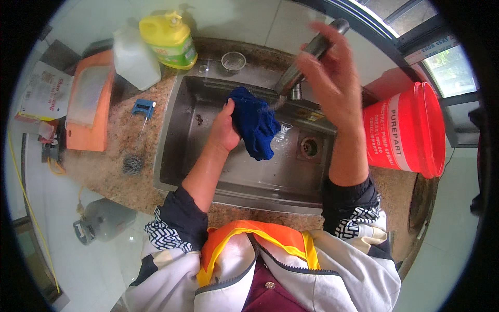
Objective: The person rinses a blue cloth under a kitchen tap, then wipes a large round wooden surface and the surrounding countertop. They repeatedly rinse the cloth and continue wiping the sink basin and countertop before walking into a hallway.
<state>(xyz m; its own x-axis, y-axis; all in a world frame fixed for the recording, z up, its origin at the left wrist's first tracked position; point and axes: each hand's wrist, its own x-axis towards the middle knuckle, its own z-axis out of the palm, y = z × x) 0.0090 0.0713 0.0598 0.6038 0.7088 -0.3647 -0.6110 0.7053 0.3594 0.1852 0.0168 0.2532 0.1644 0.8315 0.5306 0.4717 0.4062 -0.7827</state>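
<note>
A bunched dark blue cloth (253,124) hangs over the sink, gripped at its left edge by my left hand (226,129), whose thumb lies on top. My right hand (335,78) is raised beside the metal faucet (312,54), overlapping its upper end. Motion smears its fingers, so I cannot tell whether they touch the faucet. The spout end is close to the cloth's right side. Wet, bright patches show on the bottom of the steel sink (228,174) near the cloth. The round drain (309,147) is to the right.
A red bucket (403,132) stands right of the sink. At the back left are a yellow jug (169,39), a white jug (136,60) and an orange board (89,104). A strainer cup (233,62) sits behind the sink; a blue-handled brush (142,110) lies left.
</note>
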